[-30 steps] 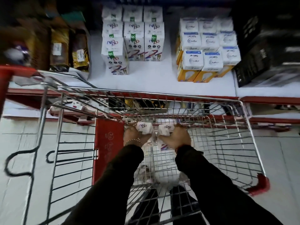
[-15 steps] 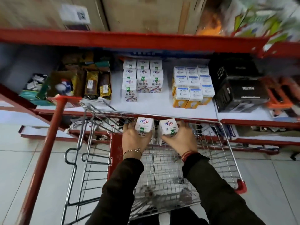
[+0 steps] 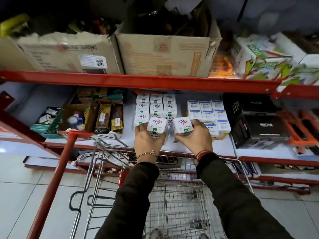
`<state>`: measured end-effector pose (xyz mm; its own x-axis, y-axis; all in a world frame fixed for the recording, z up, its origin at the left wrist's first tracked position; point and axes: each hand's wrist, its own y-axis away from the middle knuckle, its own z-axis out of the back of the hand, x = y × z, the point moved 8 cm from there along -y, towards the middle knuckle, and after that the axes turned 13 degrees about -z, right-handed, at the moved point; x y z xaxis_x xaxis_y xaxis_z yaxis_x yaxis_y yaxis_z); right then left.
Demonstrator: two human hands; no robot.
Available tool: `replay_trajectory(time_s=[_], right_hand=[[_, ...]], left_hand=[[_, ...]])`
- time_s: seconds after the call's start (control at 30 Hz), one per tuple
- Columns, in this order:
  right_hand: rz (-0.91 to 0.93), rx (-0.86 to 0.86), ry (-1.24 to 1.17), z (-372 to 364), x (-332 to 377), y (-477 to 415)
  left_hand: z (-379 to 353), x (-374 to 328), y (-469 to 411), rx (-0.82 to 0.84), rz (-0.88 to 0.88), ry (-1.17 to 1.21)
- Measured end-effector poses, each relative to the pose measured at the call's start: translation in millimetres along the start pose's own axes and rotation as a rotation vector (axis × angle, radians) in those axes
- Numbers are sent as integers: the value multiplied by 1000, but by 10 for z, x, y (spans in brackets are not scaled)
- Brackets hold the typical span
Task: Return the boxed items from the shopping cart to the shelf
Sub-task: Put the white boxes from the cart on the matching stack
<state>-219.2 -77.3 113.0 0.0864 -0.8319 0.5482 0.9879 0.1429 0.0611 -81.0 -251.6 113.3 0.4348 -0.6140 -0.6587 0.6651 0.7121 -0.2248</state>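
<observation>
My left hand [image 3: 148, 144] grips a small white box [image 3: 157, 125] with a red-and-blue logo and a green tag. My right hand [image 3: 195, 140] grips a second, matching white box [image 3: 183, 124]. Both boxes are held side by side above the front of the white shelf [image 3: 129, 137], just in front of a stack of identical white boxes [image 3: 156, 105]. The wire shopping cart [image 3: 174, 192] stands below my arms against the shelf edge. What lies in its basket is blurred.
White-and-blue boxes [image 3: 206, 112] sit right of the stack, black cartons [image 3: 259, 128] further right, brown packets [image 3: 108, 118] to the left. A red upper shelf beam [image 3: 138, 81] carries cardboard cartons [image 3: 164, 54]. A red post [image 3: 57, 180] rises at the cart's left.
Both hands have lifted the two white boxes out of the cart and carried them up and forward over the shelf, close to the matching stack. My view has tilted up.
</observation>
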Motion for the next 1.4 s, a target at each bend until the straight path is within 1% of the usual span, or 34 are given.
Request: replay_trajectory(time_s=[0.17,0.3,0.53,0.67,0.77,0.83,0.9,1.0,1.03,1.07,1.17,1.4], right_hand=[[-31,94,67,-267,48,-167],[-55,138,98,-480,38,-226],[-85,153,90,-727,14,-311],[-126,198,36,-800,-51,-331],[-198,287,-129,-886,-134,-297],[-306,342,-300,-942,-234,-248],[-498,403,-595,-1011,-358,-157],[-849,573,-1211,-1183,-353,62],[-934,591,-1345,-1209,-323,97],[-989,594,-1426,-1230,-300,111],[-1011,606,-1450,-1262,-220,68],[-994,617,-1392,-1306,-207,-65]], left_hand=[[-395,88,-147,87,91,7],[-651,228,-168,144,183,6],[-780,342,-196,126,261,44],[-790,403,-197,105,256,138],[-798,432,-125,71,275,241],[-797,476,-54,47,369,320],[-849,540,13,40,542,478],[-1015,568,108,-14,872,886],[-1055,553,119,-24,938,975],[-1089,538,119,-23,974,1034],[-1160,508,70,1,1005,1119],[-1270,623,-31,3,1017,1066]])
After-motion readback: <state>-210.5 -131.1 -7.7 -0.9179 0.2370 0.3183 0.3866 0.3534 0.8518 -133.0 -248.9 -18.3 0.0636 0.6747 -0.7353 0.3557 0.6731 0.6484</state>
